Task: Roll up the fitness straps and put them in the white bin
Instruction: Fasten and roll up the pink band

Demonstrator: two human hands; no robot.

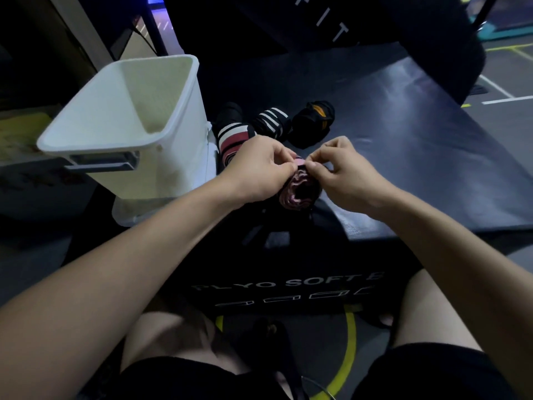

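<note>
A pink and black fitness strap roll (300, 190) is held above the front of the black soft box (418, 157). My left hand (259, 168) pinches its top edge from the left. My right hand (343, 168) pinches the same pink end from the right. The white bin (173, 116) stands tilted to the left, its inside bare as far as visible. Behind my hands lie a red, white and black strap (230, 137), a black and white striped roll (272, 119) and a black and orange roll (314, 118).
The soft box's front face (288, 284) carries white lettering. My knees are on either side below. A yellow line (346, 356) curves on the floor. A black chair or bag (375, 21) stands behind the box.
</note>
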